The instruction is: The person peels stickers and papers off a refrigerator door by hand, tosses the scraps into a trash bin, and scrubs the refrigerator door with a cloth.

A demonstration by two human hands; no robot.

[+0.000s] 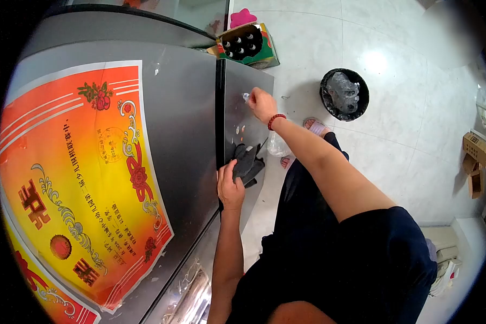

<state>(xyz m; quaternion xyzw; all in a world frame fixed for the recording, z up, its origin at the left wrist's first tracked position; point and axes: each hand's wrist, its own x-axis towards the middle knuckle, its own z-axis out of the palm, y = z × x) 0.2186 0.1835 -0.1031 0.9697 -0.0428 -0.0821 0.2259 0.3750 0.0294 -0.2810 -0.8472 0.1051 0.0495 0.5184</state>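
My right hand (262, 105), with a red bead bracelet (276, 120) at the wrist, is closed in a pinch at the narrow grey side panel (233, 81). A small whitish scrap (246, 97) shows at its fingertips; its kind is too small to tell. Lower down, my left hand (231, 186) lies with its fingers extended over the panel's edge. Right beside those fingers, a dark grey cloth-like bundle (246, 163) hangs against the panel. Several small pale marks dot the panel between my hands.
A red and yellow certificate (86, 183) covers much of the broad grey front (186, 108). Beyond the panel stands a green carton (267, 48) of bottles, with a pink star-shaped thing (243, 18) behind it. A black bin (329, 108) and cardboard pieces (475, 148) are on the floor.
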